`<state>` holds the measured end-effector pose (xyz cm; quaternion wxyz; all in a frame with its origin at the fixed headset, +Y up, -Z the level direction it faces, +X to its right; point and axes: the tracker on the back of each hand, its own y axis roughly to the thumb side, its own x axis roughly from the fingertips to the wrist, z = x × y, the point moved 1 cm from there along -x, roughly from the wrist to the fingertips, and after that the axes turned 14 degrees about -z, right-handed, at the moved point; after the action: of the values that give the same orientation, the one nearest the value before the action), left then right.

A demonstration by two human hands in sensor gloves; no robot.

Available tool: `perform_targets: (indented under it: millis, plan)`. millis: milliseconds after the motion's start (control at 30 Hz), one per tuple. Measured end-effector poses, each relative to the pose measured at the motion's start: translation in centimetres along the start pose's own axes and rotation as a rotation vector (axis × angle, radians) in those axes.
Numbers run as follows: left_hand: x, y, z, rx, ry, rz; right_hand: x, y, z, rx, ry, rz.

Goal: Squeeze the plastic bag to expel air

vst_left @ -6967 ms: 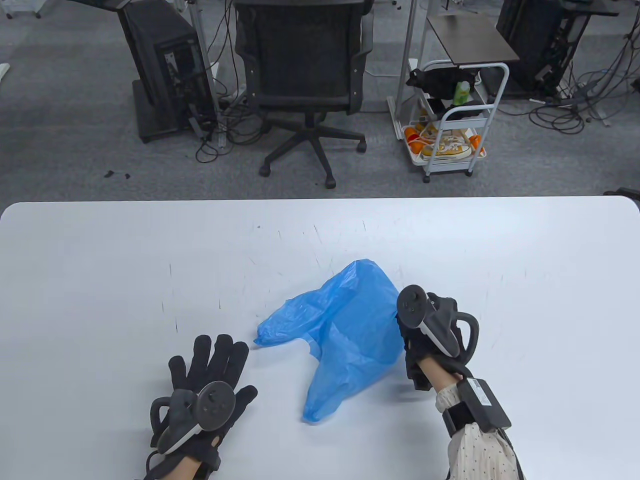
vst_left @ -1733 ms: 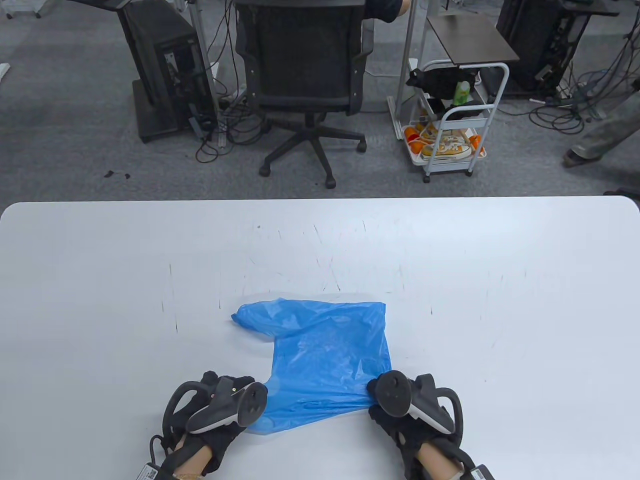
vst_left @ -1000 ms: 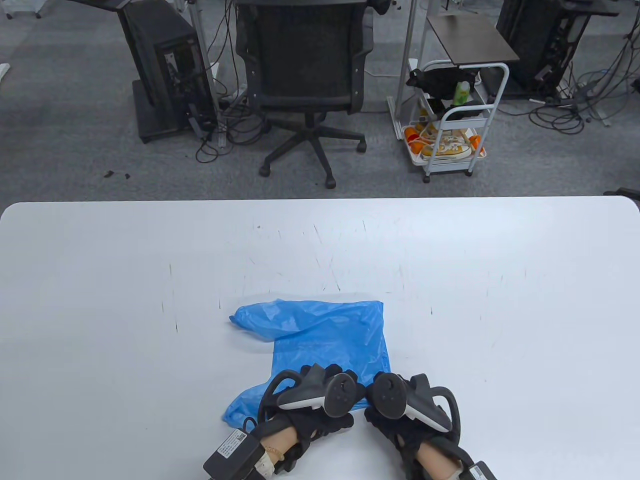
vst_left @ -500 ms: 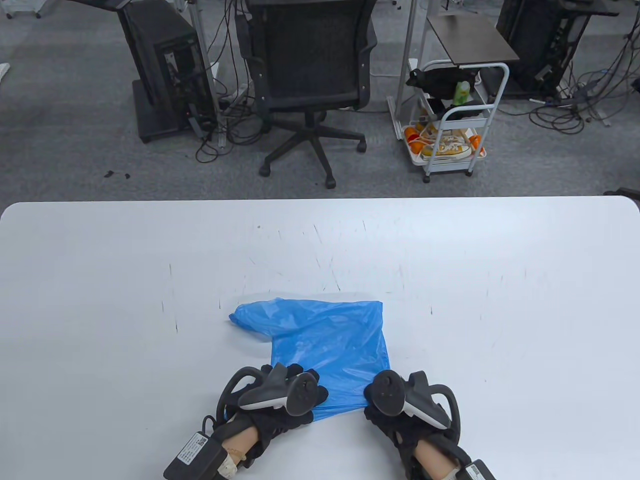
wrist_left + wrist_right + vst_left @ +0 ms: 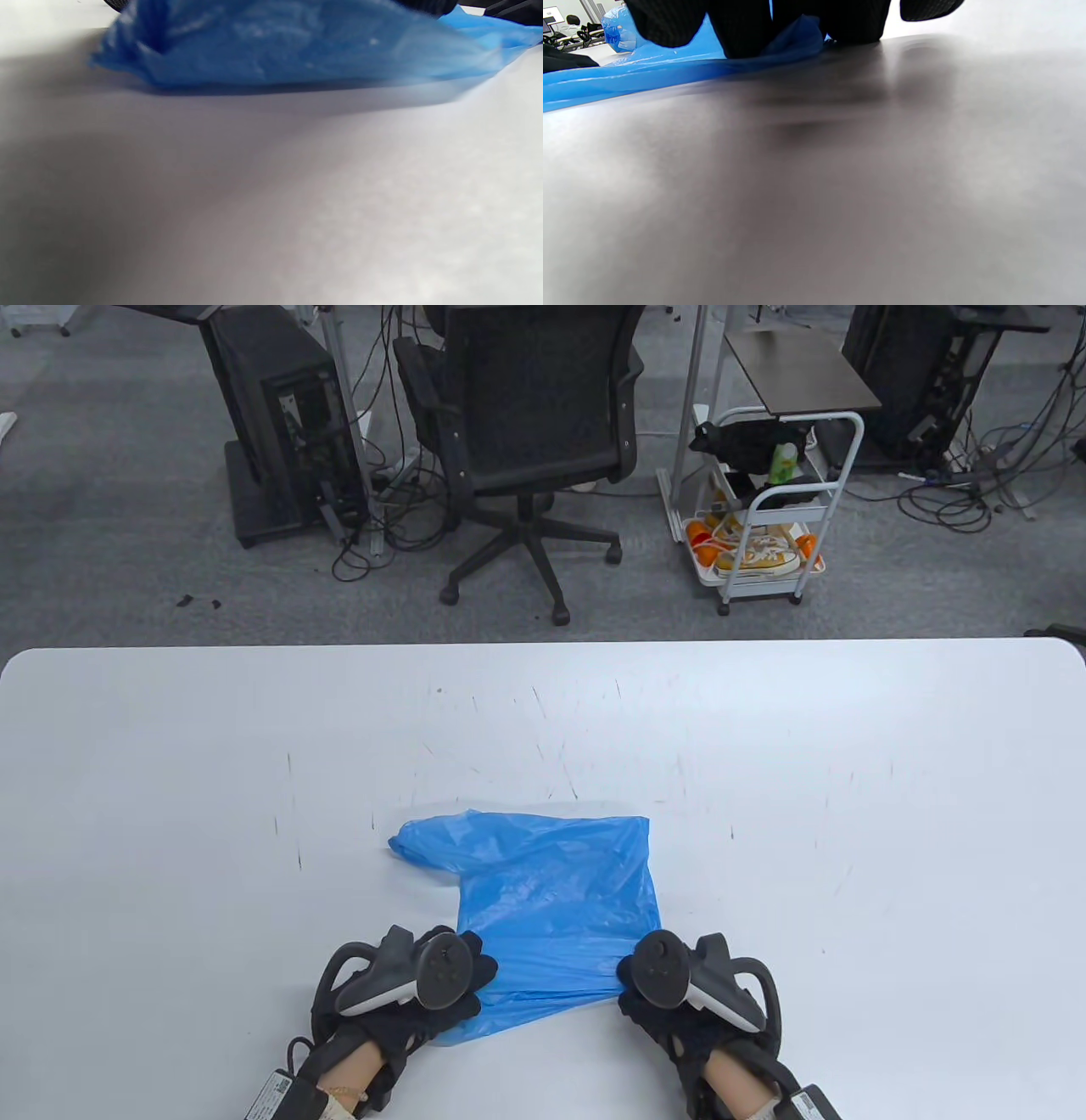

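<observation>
The thin blue plastic bag (image 5: 556,899) lies flattened on the white bench (image 5: 170,780). The left hand (image 5: 407,993) has slid back leftward along its near edge, pressing it down; the right hand (image 5: 679,993) stays gripping the near right corner, so air is probably being pushed out.

Your trackers cover both hands in the table view, so the left hand (image 5: 424,1005) and right hand (image 5: 679,1027) hide their fingers and the blue bag's (image 5: 556,899) near edge at 6 o'clock. In the left wrist view the bag (image 5: 297,42) is smeared and cut off at 12 o'clock. In the right wrist view your fingers (image 5: 742,25) are cropped there too, and whether they pinch or only press the plastic (image 5: 649,70) can't be told.
</observation>
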<state>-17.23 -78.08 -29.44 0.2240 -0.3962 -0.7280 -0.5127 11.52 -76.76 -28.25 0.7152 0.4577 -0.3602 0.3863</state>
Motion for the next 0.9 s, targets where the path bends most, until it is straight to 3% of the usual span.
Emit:
perform_targets:
  millis: [300, 433, 600, 767, 900]
  plan:
    - [0.0, -0.1, -0.1, 0.019, 0.014, -0.002, -1.9, -0.4, -3.0, -0.044, -0.067, 0.066]
    - [0.1, -0.2, 0.0, 0.030, 0.019, -0.001, -4.3, -1.6, -3.1, -0.034, -0.006, 0.119]
    - [0.2, -0.2, 0.2, 0.039, 0.017, -0.003, -5.4, -3.2, -1.5, 0.012, 0.123, 0.143]
    - [-0.9, 0.8, 2.7, -0.001, 0.011, -0.001, -5.2, -3.6, -1.3, 0.017, 0.151, 0.123]
    - [-3.5, 3.5, 5.1, 0.013, 0.045, -0.084, -5.2, -3.6, -1.2, 0.018, 0.177, 0.110]
